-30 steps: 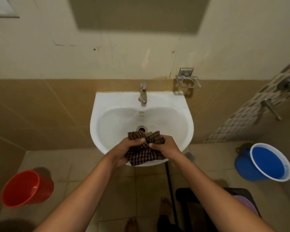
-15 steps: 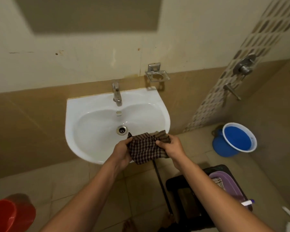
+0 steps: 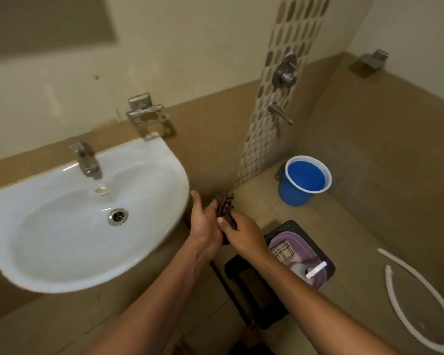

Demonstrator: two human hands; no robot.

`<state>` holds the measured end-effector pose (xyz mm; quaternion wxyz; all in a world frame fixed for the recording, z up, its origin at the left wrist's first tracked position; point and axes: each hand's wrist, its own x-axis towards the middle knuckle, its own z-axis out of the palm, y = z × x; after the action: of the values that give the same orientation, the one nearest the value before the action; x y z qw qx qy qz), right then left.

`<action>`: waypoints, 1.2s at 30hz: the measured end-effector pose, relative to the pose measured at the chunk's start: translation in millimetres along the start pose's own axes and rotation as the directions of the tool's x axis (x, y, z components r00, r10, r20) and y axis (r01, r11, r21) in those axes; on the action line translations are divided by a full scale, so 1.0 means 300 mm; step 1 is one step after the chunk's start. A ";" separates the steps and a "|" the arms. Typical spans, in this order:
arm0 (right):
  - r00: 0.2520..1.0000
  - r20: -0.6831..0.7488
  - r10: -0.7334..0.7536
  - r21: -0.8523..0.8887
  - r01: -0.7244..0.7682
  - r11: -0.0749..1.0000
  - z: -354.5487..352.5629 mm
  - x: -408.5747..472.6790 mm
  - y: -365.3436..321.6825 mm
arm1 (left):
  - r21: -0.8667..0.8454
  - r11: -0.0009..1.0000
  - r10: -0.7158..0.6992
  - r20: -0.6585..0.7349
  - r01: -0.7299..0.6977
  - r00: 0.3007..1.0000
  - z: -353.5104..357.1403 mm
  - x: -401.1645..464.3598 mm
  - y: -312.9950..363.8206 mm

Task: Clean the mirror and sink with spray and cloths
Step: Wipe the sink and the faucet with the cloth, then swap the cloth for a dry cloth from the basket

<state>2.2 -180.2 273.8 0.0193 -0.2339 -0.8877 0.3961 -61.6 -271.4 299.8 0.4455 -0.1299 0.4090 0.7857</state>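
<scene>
A dark checked cloth is bunched up between my two hands, to the right of the white wall sink. My left hand holds the cloth from the left and my right hand grips it from the right, fingers curled over it. The sink bowl has a metal tap and a drain. A purple tub on a black stool holds a light checked cloth and a white spray bottle. Only a dim corner of the mirror shows at the top left.
A blue bucket stands on the floor at the wall. A white hose curves across the floor at right. Shower fittings project from the patterned tile strip. A metal holder is fixed above the sink.
The view has swung right. Both hands carried the cloth off the sink's front rim to its right side and squeezed it into a tighter bunch.
</scene>
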 end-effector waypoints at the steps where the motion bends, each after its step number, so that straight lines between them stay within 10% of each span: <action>1: 0.998 0.011 0.069 0.118 -0.070 0.991 -0.025 0.000 0.032 | 0.012 1.000 -0.021 0.021 0.020 1.000 0.040 0.015 -0.027; 11: 0.887 0.084 0.454 0.798 -0.332 0.502 -0.296 0.048 0.402 | 0.296 0.946 -0.203 0.225 0.131 0.953 0.358 0.167 -0.220; 17: 0.783 0.121 0.611 0.944 -0.282 0.174 -0.445 0.030 0.582 | 0.663 0.747 0.058 -0.004 -0.041 0.998 0.459 0.309 -0.301; 23: 0.787 0.205 0.582 0.977 -0.205 -0.067 -0.415 -0.008 0.685 | 0.698 0.689 -0.349 0.085 0.194 0.933 0.497 0.417 -0.436; 28: 0.702 0.167 0.693 0.975 -0.224 -0.009 -0.316 -0.005 0.743 | 0.844 0.503 -0.349 0.000 0.187 0.937 0.461 0.515 -0.501; 33: 0.601 -0.064 0.797 0.844 -0.394 0.364 -0.240 0.019 0.752 | 0.924 0.356 -0.387 0.012 0.137 0.922 0.409 0.608 -0.518; 36: 0.530 -0.111 0.841 0.792 -0.463 0.397 -0.185 0.037 0.772 | 0.936 0.322 -0.412 0.002 0.144 0.911 0.363 0.686 -0.517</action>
<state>97.0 -3.3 145.3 0.1679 -0.6453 -0.4600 0.5864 -36.2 -25.0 169.9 0.6155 0.1672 0.6896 0.3431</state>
